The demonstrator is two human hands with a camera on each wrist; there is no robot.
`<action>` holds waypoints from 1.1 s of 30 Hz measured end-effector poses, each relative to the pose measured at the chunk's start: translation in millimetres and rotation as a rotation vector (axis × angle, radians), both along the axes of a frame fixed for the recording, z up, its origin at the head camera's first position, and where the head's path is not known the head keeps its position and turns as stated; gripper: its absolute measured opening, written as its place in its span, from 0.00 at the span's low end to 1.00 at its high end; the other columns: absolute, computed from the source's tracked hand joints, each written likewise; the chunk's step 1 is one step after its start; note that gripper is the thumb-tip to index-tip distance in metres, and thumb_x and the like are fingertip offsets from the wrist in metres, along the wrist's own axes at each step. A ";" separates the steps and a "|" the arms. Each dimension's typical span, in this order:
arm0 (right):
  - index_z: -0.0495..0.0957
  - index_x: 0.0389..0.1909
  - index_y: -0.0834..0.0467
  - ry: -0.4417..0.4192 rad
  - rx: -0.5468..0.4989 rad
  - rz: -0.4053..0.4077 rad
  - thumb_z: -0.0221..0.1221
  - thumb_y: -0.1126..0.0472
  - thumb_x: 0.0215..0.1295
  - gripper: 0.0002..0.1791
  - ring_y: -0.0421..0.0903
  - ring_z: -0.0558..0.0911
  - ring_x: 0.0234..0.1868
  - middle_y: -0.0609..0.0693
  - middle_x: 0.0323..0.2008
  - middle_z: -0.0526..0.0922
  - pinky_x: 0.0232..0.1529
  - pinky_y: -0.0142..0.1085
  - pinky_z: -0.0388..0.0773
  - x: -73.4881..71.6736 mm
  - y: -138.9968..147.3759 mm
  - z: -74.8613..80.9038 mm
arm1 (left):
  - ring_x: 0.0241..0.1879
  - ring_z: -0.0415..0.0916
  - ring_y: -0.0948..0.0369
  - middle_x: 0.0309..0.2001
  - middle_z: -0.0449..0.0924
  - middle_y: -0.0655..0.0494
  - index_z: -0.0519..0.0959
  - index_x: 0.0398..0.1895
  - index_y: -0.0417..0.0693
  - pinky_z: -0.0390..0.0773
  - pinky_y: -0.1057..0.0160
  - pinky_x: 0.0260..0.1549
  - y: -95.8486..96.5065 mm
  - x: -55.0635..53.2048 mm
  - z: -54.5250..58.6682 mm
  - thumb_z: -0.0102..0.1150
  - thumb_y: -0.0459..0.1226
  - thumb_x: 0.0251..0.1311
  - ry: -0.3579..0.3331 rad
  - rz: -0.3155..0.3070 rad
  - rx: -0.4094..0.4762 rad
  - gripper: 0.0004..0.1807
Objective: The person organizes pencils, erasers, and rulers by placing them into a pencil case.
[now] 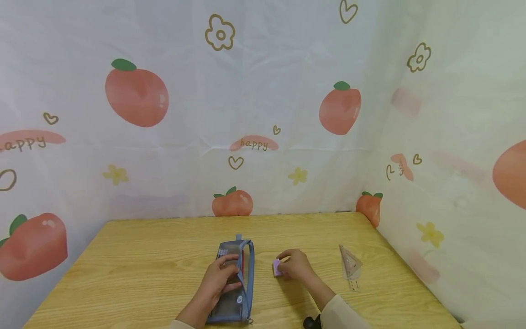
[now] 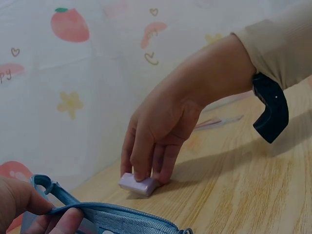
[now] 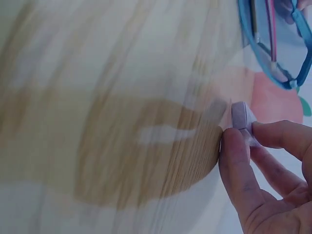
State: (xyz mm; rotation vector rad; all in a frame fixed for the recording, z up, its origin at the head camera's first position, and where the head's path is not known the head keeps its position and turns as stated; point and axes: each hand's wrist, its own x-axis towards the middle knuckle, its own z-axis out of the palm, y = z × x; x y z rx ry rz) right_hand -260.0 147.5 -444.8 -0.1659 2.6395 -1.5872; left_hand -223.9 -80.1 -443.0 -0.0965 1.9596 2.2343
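Note:
A blue mesh pencil case [image 1: 227,307] lies on the table with its zipped side spread apart. My left hand [image 1: 217,279] grips the case, thumb and fingers on the edge of its opening, as the left wrist view shows. Inside, a pink-red pen or pencil [image 3: 272,36] and a darker one beside it are partly visible. To the right of the case my right hand [image 1: 297,265] pinches a small purple eraser [image 1: 276,267] between thumb and fingers. This block [image 2: 137,184] is held at or just above the tabletop; the exact contact is hard to tell.
Clear plastic set square and ruler pieces [image 1: 350,265] lie on the wooden table [image 1: 156,246] to the right of my right hand. A black wrist device [image 1: 311,322] sits at the right sleeve. Fruit-patterned white curtains [image 1: 185,100] stand behind and to the right.

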 end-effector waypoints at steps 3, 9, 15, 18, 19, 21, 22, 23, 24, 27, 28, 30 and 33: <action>0.77 0.38 0.69 -0.013 -0.013 0.011 0.58 0.74 0.44 0.16 0.44 0.78 0.20 0.54 0.24 0.79 0.20 0.36 0.81 0.6 -7.0 -0.3 | 0.35 0.75 0.54 0.43 0.73 0.40 0.66 0.57 0.35 0.82 0.56 0.30 0.6 0.4 0.1 0.51 0.29 0.51 -0.004 0.008 -0.004 0.26; 0.77 0.37 0.69 -0.023 -0.046 0.022 0.60 0.73 0.43 0.16 0.46 0.79 0.20 0.55 0.25 0.79 0.20 0.37 0.80 2.3 -21.6 -0.5 | 0.35 0.75 0.54 0.42 0.75 0.41 0.66 0.57 0.35 0.82 0.56 0.29 0.4 0.6 0.3 0.51 0.29 0.51 0.004 0.005 -0.002 0.26; 0.77 0.36 0.70 -0.061 -0.114 0.033 0.62 0.73 0.42 0.15 0.47 0.79 0.20 0.55 0.24 0.80 0.20 0.39 0.81 5.7 -36.1 -1.0 | 0.34 0.76 0.55 0.40 0.75 0.43 0.66 0.56 0.35 0.82 0.56 0.29 1.0 0.4 -0.4 0.51 0.28 0.51 0.009 -0.008 0.009 0.25; 0.77 0.36 0.70 -0.079 -0.134 0.035 0.62 0.73 0.43 0.15 0.47 0.80 0.21 0.56 0.23 0.79 0.20 0.39 0.81 7.4 -42.2 -1.1 | 0.33 0.75 0.56 0.40 0.75 0.43 0.67 0.56 0.35 0.82 0.57 0.29 1.3 0.2 -0.4 0.51 0.28 0.51 0.008 -0.009 0.003 0.25; 0.76 0.36 0.70 -0.082 -0.141 0.037 0.62 0.73 0.43 0.15 0.48 0.80 0.21 0.56 0.23 0.79 0.20 0.39 0.81 8.1 -43.7 -0.9 | 0.33 0.75 0.56 0.39 0.75 0.44 0.67 0.56 0.35 0.82 0.57 0.29 1.4 0.0 -0.6 0.51 0.28 0.51 0.006 -0.008 0.000 0.25; 0.76 0.36 0.70 -0.088 -0.153 0.036 0.62 0.73 0.43 0.15 0.49 0.80 0.21 0.56 0.22 0.79 0.20 0.40 0.81 9.1 -46.0 -1.0 | 0.33 0.75 0.56 0.40 0.75 0.44 0.67 0.56 0.35 0.82 0.57 0.29 1.6 -0.3 -1.1 0.51 0.28 0.51 0.003 -0.005 -0.002 0.25; 0.76 0.36 0.70 -0.088 -0.154 0.037 0.62 0.73 0.44 0.14 0.49 0.80 0.21 0.56 0.22 0.79 0.20 0.40 0.81 9.4 -46.9 -1.1 | 0.33 0.76 0.56 0.40 0.75 0.43 0.67 0.56 0.35 0.82 0.57 0.29 1.7 -0.4 -1.3 0.51 0.28 0.51 0.003 -0.005 0.000 0.25; 0.76 0.36 0.70 -0.089 -0.159 0.038 0.62 0.73 0.44 0.14 0.49 0.80 0.21 0.56 0.22 0.79 0.20 0.40 0.81 9.8 -47.9 -0.9 | 0.34 0.76 0.56 0.40 0.75 0.43 0.67 0.56 0.35 0.82 0.57 0.29 1.6 -0.5 -1.6 0.51 0.28 0.51 0.005 -0.006 0.002 0.25; 0.75 0.36 0.70 -0.088 -0.167 0.039 0.62 0.74 0.44 0.14 0.49 0.80 0.20 0.56 0.22 0.79 0.20 0.40 0.81 10.1 -48.9 -1.0 | 0.34 0.76 0.55 0.40 0.75 0.43 0.67 0.56 0.35 0.82 0.57 0.29 1.7 -0.4 -1.5 0.50 0.28 0.51 0.006 -0.007 0.003 0.25; 0.75 0.34 0.69 -0.079 -0.167 0.036 0.62 0.73 0.43 0.14 0.47 0.79 0.19 0.56 0.21 0.79 0.20 0.39 0.81 10.0 -52.3 -2.1 | 0.35 0.75 0.55 0.41 0.74 0.42 0.67 0.56 0.35 0.82 0.56 0.29 1.7 -0.1 -1.2 0.50 0.28 0.51 0.011 -0.013 0.006 0.24; 0.75 0.34 0.69 -0.079 -0.167 0.035 0.63 0.73 0.43 0.14 0.47 0.79 0.19 0.56 0.21 0.79 0.20 0.39 0.81 9.7 -53.5 -2.6 | 0.35 0.75 0.55 0.41 0.74 0.42 0.67 0.56 0.35 0.82 0.56 0.29 1.7 -0.1 -1.0 0.50 0.28 0.52 0.011 -0.014 0.004 0.24; 0.74 0.33 0.69 -0.077 -0.170 0.031 0.63 0.74 0.42 0.14 0.47 0.79 0.19 0.55 0.20 0.79 0.20 0.39 0.81 8.9 -56.0 -4.6 | 0.36 0.75 0.55 0.41 0.74 0.43 0.67 0.56 0.36 0.82 0.56 0.30 2.0 0.2 -0.4 0.50 0.28 0.52 0.002 -0.011 -0.002 0.24; 0.73 0.32 0.69 -0.079 -0.160 0.016 0.64 0.74 0.42 0.14 0.46 0.79 0.19 0.54 0.20 0.78 0.19 0.38 0.81 8.4 -59.6 -6.2 | 0.36 0.74 0.56 0.41 0.73 0.43 0.67 0.56 0.36 0.82 0.56 0.30 2.3 0.1 -0.4 0.50 0.28 0.52 -0.010 -0.008 -0.012 0.24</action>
